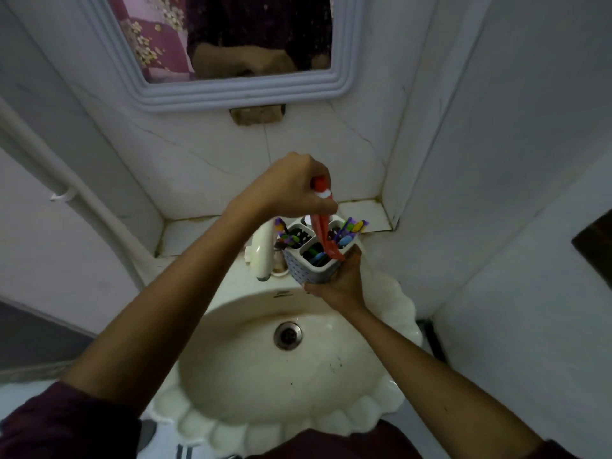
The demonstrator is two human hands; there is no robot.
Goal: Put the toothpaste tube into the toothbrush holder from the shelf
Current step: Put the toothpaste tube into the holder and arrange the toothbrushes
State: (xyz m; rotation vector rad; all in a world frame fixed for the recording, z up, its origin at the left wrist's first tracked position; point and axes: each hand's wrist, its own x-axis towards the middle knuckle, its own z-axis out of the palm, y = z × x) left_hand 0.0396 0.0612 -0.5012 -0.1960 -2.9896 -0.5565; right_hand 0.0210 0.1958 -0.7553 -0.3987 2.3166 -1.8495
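My left hand point(294, 187) grips the cap end of a red toothpaste tube point(326, 231), red and white cap up. The tube hangs down with its flat end at the rim of the toothbrush holder point(306, 268), over the near right compartment. The holder is a white perforated box with several compartments, filled with colourful toothbrushes point(351, 226). My right hand point(341, 283) holds it from below and the right, above the back rim of the sink. Whether the tube's end is inside a compartment is unclear.
A cream scalloped sink point(231, 376) with a drain point(288, 335) lies below. A white tap point(263, 253) stands just left of the holder. The tiled shelf point(185, 233) runs behind it in a wall niche. A framed mirror point(231, 91) hangs above.
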